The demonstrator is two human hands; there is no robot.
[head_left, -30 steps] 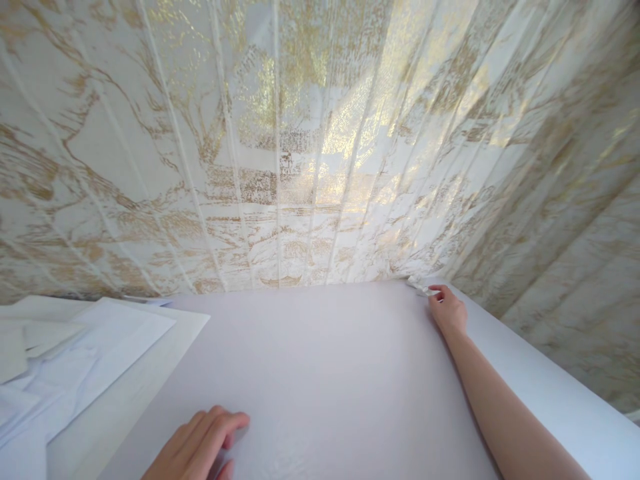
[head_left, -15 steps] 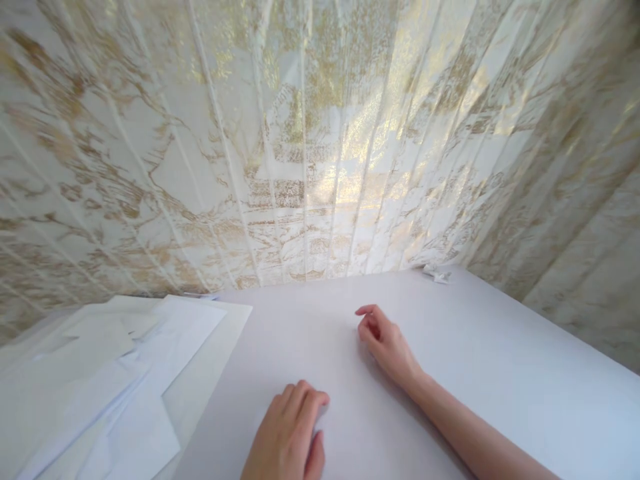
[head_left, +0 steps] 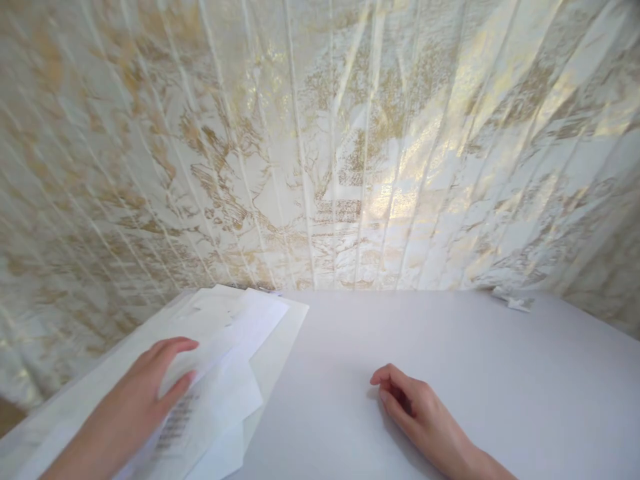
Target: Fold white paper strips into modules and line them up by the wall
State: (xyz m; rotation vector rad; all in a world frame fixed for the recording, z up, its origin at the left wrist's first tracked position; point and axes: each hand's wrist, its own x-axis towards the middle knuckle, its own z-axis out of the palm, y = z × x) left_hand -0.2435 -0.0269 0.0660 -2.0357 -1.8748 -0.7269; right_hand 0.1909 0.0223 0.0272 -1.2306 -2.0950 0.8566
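Note:
My left hand (head_left: pixel 145 390) lies on a loose stack of white paper sheets (head_left: pixel 225 373) at the left of the pale table (head_left: pixel 475 373). Its thumb and fingers pinch the edge of the top sheet, which lifts slightly. My right hand (head_left: pixel 415 407) rests on the bare table surface to the right of the stack, fingers curled loosely inward with nothing in them. A small folded white paper piece (head_left: pixel 513 300) sits at the far right of the table, next to the curtain, well away from both hands.
A white curtain with gold marbling (head_left: pixel 320 147) hangs right behind the table and fills the whole background. One lower sheet in the stack shows printed text (head_left: pixel 177 420).
My right hand left the small folded piece at the far corner and drew back to the table's middle. My left hand moved left from the table onto the paper stack. The view panned left.

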